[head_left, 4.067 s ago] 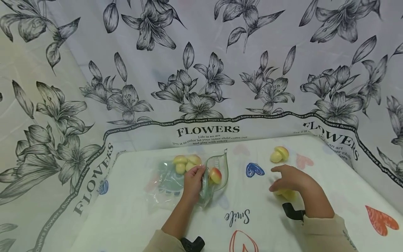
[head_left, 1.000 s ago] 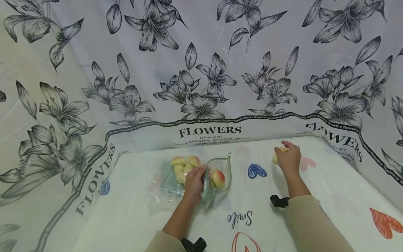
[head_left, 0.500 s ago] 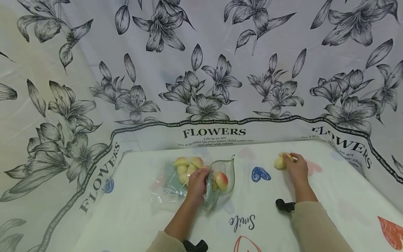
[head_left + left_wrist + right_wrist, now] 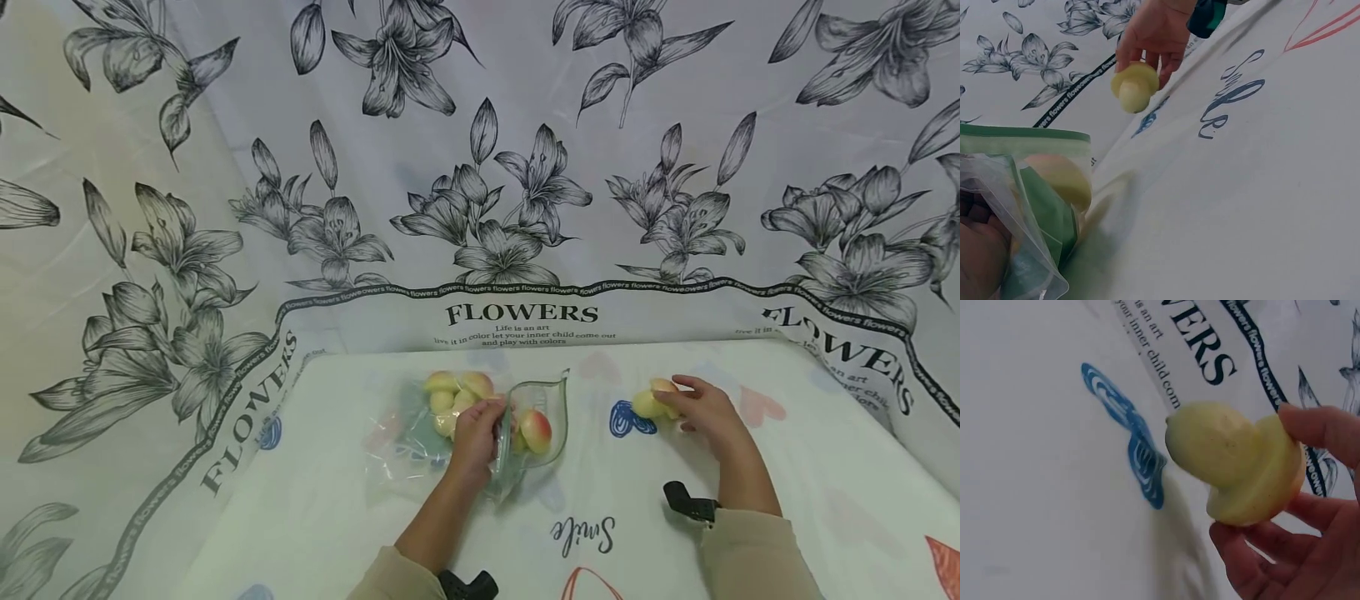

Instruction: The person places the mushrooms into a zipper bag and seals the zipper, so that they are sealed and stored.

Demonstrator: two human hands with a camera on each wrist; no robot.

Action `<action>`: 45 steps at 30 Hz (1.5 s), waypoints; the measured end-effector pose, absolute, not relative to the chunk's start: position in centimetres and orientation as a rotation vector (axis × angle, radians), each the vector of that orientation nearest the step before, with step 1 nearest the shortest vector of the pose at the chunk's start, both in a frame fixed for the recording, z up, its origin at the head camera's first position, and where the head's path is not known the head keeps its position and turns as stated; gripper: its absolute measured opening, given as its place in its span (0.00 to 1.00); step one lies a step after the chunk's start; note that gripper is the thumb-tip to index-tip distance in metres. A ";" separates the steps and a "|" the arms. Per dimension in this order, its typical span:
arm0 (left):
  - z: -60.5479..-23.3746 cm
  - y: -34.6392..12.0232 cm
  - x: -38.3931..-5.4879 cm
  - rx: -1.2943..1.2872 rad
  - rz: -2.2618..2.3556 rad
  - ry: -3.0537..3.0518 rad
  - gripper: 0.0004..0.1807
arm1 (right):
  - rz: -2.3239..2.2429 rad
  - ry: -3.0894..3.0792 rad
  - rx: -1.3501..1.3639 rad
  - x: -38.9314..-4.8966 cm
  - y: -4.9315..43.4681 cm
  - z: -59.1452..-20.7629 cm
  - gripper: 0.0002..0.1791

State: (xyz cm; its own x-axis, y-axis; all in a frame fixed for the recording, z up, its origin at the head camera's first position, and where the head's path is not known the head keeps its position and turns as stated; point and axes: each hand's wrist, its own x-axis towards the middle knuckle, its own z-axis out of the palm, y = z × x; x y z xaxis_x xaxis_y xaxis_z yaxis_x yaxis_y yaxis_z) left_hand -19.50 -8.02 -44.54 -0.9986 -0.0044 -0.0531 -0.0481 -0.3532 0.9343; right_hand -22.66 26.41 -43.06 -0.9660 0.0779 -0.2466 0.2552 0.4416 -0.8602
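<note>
My left hand (image 4: 476, 440) grips the edge of a clear zip bag (image 4: 500, 475) with a green seal, holding its mouth toward the right. Several pale yellow mushroom-shaped pieces (image 4: 442, 400) lie inside the bag, and one with a red-blushed cap (image 4: 536, 431) shows near the mouth. Over the table to the right, my right hand (image 4: 712, 412) pinches a yellow toy mushroom (image 4: 1235, 462) by its cap between thumb and fingers. Its rounded stem points left in the right wrist view. In the left wrist view, the bag (image 4: 1029, 134) partly hides my left hand.
A white cloth (image 4: 315, 517) printed with hearts and the word Smile covers the table. Behind it hangs a flower-printed curtain (image 4: 495, 208). A black wrist device (image 4: 690, 502) sits at the right sleeve, another (image 4: 468, 585) at the left.
My right hand has reached the mushroom at the back right, taken hold of it and lifted it, moving slightly left. My left hand keeps holding the bag, and more mushrooms show inside it.
</note>
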 end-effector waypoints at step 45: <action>-44.3 -7.4 -19.4 -0.085 2.601 1.750 0.09 | -1.413 2.619 -0.388 -20.0 12.5 -42.6 0.33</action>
